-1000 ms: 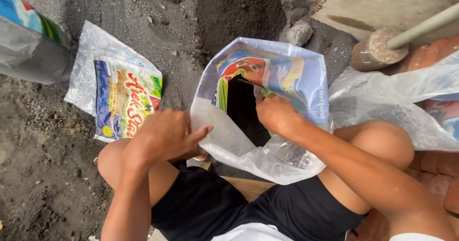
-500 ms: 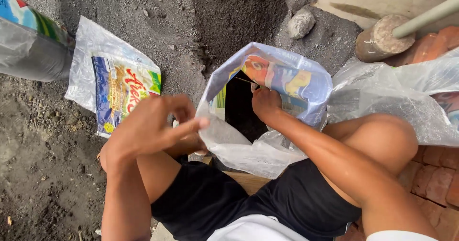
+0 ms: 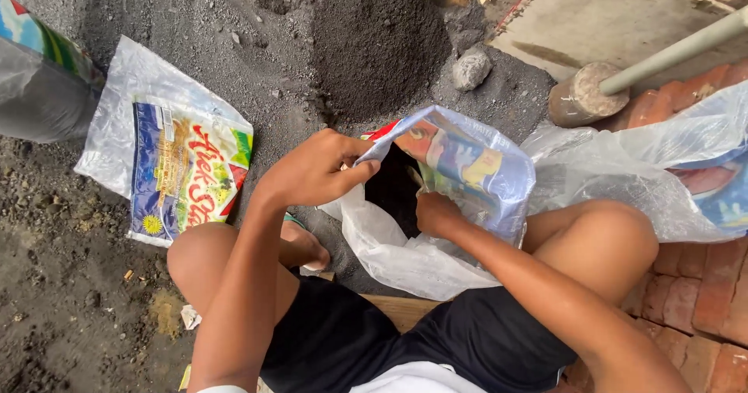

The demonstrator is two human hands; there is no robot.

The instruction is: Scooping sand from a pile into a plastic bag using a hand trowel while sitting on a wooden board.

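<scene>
Squatting over the plastic bag [image 3: 460, 198] between our knees, we pinch its rim with the left hand [image 3: 312, 171] while the right hand [image 3: 435, 212] grips the near edge; dark soil already sits inside, and the soil pile [image 3: 374, 42] beyond remains large. Half a second ago the left hand hovered open beside the bag; now it grasps the rim.

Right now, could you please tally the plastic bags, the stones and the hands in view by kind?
Plastic bags: 4 (open bag gripped by the left hand and right hand, flat printed bag, filled bag, crumpled bag)
Stones: 1
Hands: 2
Total: 7
</scene>
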